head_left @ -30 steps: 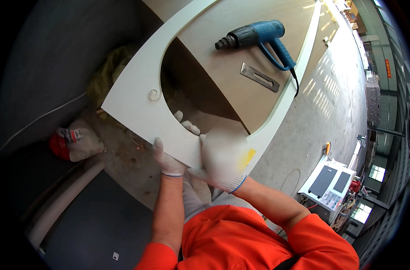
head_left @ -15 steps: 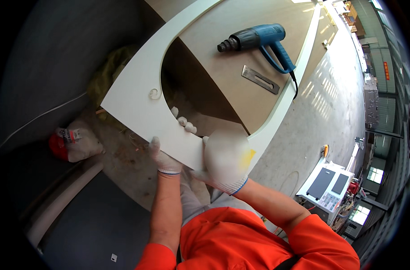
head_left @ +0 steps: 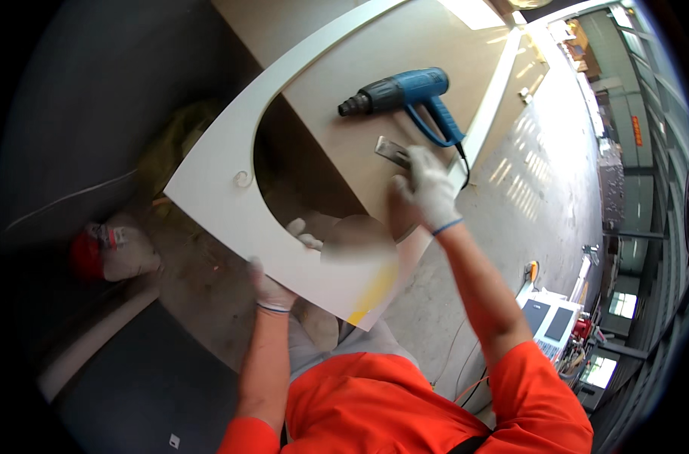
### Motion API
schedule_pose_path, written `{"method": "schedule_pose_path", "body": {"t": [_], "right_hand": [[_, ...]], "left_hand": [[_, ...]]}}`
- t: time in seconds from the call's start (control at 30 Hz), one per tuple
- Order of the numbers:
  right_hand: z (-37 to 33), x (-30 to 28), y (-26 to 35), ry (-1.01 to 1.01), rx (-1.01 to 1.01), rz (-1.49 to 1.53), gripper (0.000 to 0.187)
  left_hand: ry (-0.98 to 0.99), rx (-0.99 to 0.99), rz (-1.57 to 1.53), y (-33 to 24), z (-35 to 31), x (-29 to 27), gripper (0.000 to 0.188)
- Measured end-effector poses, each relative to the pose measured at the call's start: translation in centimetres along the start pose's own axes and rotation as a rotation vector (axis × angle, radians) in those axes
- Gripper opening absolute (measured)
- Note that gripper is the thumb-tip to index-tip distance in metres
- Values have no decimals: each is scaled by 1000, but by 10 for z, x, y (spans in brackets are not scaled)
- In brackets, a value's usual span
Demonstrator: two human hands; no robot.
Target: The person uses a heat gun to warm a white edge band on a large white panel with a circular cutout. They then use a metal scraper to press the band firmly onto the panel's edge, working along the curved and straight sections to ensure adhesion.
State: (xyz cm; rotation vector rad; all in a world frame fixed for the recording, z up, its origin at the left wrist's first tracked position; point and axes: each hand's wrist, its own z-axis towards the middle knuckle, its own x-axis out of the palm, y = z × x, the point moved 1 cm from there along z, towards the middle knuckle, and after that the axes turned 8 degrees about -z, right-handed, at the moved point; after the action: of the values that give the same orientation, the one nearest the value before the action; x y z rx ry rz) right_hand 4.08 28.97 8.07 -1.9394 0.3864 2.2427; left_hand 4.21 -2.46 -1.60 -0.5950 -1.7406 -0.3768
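A white curved panel [head_left: 284, 257] with a large rounded cutout lies tilted in front of me. My left hand [head_left: 272, 291], in a white knit glove, is wrapped round its near edge, with fingertips showing inside the cutout. My gloved right hand [head_left: 432, 188] reaches over the brown board [head_left: 337, 136] and has its fingers on a flat slotted metal plate [head_left: 390, 150], covering its near end. Beyond the plate rests a blue heat gun [head_left: 416, 89], its dark nozzle toward the left. A yellow strip [head_left: 373, 296] marks the panel's near corner.
The heat gun's black cord [head_left: 466, 170] hangs over the right edge. A red and white bag [head_left: 110, 250] sits at the left. A white machine [head_left: 550, 321] with dark panels stands on the floor to the right. A small curl [head_left: 243, 179] lies on the panel.
My right hand has left the panel's near corner and moved up and right onto the metal plate, uncovering the yellow strip. The left hand keeps hold of the panel.
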Motion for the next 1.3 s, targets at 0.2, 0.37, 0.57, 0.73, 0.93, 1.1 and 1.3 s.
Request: {"method": "schedule_pose_path", "body": {"t": [0.2, 0.37, 0.57, 0.73, 0.93, 1.1, 1.3], "right_hand": [[42, -7, -26, 396, -24, 15, 40], [54, 8, -30, 448, -128, 179, 32], [36, 13, -27, 423, -6, 638, 39], [39, 22, -45, 301, 76, 542, 41], [65, -20, -64, -204, 91, 281, 54], [121, -13, -131, 169, 301, 286, 68], [150, 12, -116, 374, 268, 135, 44]], "left_hand": [[135, 37, 63, 16, -1, -9, 108], [148, 40, 29, 15, -1, -10, 104], [85, 86, -14, 15, -2, -7, 100], [75, 95, -62, 0, 8, -1, 97], [69, 132, -42, -18, 8, -7, 98], [-33, 165, -63, 3, -7, 1, 98], [-211, 259, -82, 44, -29, 14, 93]]}}
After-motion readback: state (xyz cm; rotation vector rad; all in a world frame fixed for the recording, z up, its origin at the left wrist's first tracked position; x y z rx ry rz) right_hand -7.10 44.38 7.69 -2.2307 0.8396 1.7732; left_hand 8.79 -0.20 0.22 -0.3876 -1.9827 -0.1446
